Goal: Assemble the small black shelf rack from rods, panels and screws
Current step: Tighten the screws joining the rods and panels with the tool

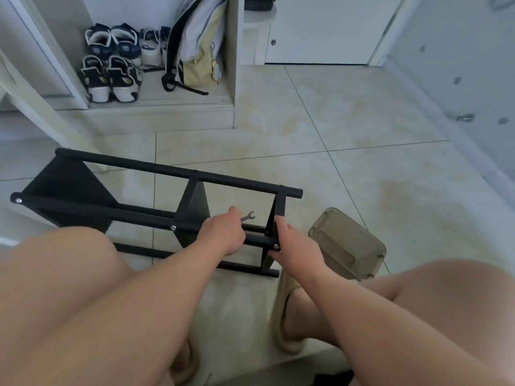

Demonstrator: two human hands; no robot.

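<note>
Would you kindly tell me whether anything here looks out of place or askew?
The rack lies on its side on the floor rather than upright, which suits mid-assembly. A small wrench lies loose on the tiles inside the frame, just beyond the left hand. Nothing looks spilled or damaged.

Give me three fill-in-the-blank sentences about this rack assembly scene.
The black metal shelf rack lies on its ___ on the pale tiled floor. The left hand grips one black ___ of it. A small silver ___ shows just beyond that hand.
Missing: side; rod; wrench.
</note>
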